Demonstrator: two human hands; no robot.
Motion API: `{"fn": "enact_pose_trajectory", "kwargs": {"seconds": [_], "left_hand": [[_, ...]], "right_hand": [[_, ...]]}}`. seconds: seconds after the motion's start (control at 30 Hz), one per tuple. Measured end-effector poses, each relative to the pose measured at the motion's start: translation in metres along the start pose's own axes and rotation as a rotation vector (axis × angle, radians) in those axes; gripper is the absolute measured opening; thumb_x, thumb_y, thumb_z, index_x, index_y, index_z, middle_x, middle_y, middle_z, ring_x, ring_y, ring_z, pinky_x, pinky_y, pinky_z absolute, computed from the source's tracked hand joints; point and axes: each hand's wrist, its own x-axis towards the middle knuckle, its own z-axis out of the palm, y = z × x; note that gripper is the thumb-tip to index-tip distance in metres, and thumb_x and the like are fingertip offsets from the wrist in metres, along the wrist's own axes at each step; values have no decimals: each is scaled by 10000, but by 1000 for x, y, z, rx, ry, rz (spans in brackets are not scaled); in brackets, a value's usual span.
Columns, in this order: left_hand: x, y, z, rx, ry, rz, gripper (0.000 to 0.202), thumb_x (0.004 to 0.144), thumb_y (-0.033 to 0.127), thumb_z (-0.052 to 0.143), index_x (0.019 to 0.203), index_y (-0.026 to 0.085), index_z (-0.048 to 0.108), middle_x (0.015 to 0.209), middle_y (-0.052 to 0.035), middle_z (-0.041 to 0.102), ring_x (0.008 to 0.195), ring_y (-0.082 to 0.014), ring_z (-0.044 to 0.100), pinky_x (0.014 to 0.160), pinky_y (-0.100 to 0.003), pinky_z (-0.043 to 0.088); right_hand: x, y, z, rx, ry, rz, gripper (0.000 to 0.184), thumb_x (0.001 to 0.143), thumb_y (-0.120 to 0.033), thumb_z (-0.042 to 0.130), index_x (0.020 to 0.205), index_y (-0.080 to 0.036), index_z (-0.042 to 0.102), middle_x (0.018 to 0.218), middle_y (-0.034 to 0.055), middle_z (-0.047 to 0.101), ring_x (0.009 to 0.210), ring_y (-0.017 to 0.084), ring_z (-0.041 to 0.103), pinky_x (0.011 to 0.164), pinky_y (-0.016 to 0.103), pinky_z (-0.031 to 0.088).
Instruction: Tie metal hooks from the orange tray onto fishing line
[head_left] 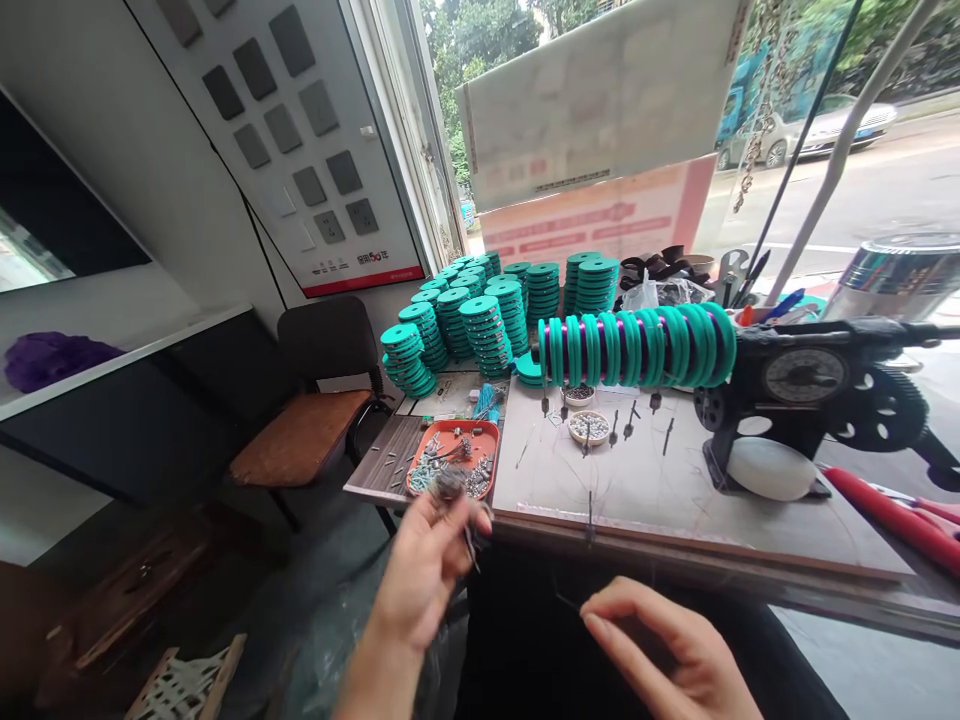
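My left hand [424, 570] is raised in front of the table edge, fingers closed on a small bunch of thin metal pieces [452, 488] just below the orange tray [448, 437]. My right hand [660, 645] is lower and to the right, thumb and forefinger pinched on a thin dark wire-like thing [568, 601] that I cannot make out clearly. A row of green spools [637, 345] sits on a purple rod of a black winding machine [806, 395] on the table. Small weights hang on lines beneath the row.
Stacks of green spools [480, 310] stand at the table's back left. Two small round dishes [587, 427] of beads lie on the white mat [660, 480]. A chair [311, 420] stands left of the table; red-handled tools [892, 515] lie at right. A window is behind.
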Motion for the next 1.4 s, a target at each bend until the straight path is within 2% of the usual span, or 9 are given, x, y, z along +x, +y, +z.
{"fn": "enact_pose_trajectory", "kwargs": {"seconds": [0.1, 0.23, 0.37, 0.5, 0.6, 0.8, 1.07, 1.27, 1.4], "left_hand": [[-27, -35, 21, -225, -105, -145, 330, 671, 426, 694, 803, 155, 559, 605, 30, 568, 398, 5, 259, 379, -147, 151], [-42, -70, 38, -296, -99, -173, 369, 611, 450, 740, 763, 149, 591, 568, 21, 596, 347, 23, 273, 346, -134, 143], [-48, -76, 47, -279, -28, -182, 442, 539, 461, 777, 822, 157, 626, 554, -5, 645, 315, 35, 251, 327, -110, 137], [-52, -73, 55, -253, 54, -26, 355, 535, 412, 795, 733, 154, 653, 526, -2, 640, 425, -44, 485, 481, -146, 412], [-53, -74, 56, -230, 96, 7, 337, 510, 379, 812, 703, 151, 655, 515, 7, 614, 487, -76, 537, 516, -150, 431], [-53, -75, 53, -452, 14, -379, 448, 441, 446, 820, 687, 144, 597, 446, 69, 508, 301, 51, 182, 330, -102, 119], [-51, -84, 56, -335, 105, -288, 468, 418, 498, 807, 574, 132, 559, 395, 82, 412, 328, 11, 247, 344, -129, 120], [-46, -100, 46, -252, 100, -185, 480, 506, 530, 753, 493, 146, 465, 411, 84, 379, 344, 2, 213, 346, -151, 130], [-46, -103, 46, -179, 223, -96, 429, 518, 501, 758, 511, 145, 517, 399, 77, 401, 357, -22, 258, 354, -160, 233]], "right_hand": [[4, -2, 0, 62, 8, 155, 191, 799, -351, 586, 690, -202, 636, 591, -14, 592, 522, 127, 524, 479, 179, 413], [7, 1, 8, 270, 14, 317, 253, 753, -413, 631, 672, -174, 651, 547, -1, 600, 485, 118, 505, 465, 189, 407], [12, 1, 13, 455, 59, 393, 306, 679, -450, 686, 633, -151, 642, 484, 1, 579, 445, 114, 498, 450, 200, 406], [16, -1, 13, 459, 17, 428, 318, 641, -442, 716, 601, -138, 634, 472, -11, 545, 440, 106, 473, 446, 201, 397], [15, 0, 9, 329, 3, 373, 316, 674, -439, 686, 593, -139, 628, 507, -1, 563, 476, 117, 485, 476, 210, 405], [7, 8, 7, 100, 23, 208, 301, 790, -410, 574, 645, -152, 628, 595, 26, 629, 575, 165, 576, 555, 234, 461], [-7, 15, 2, -30, 78, -18, 165, 846, -284, 547, 736, -192, 628, 660, 11, 636, 596, 147, 604, 557, 195, 472], [-20, 20, -7, -268, -107, -248, 105, 866, -142, 496, 845, -189, 587, 683, 16, 599, 551, 116, 587, 511, 169, 469], [-22, 25, -1, -338, -54, -313, 132, 889, -142, 454, 851, -189, 572, 661, 15, 577, 532, 111, 568, 491, 180, 461]]}}
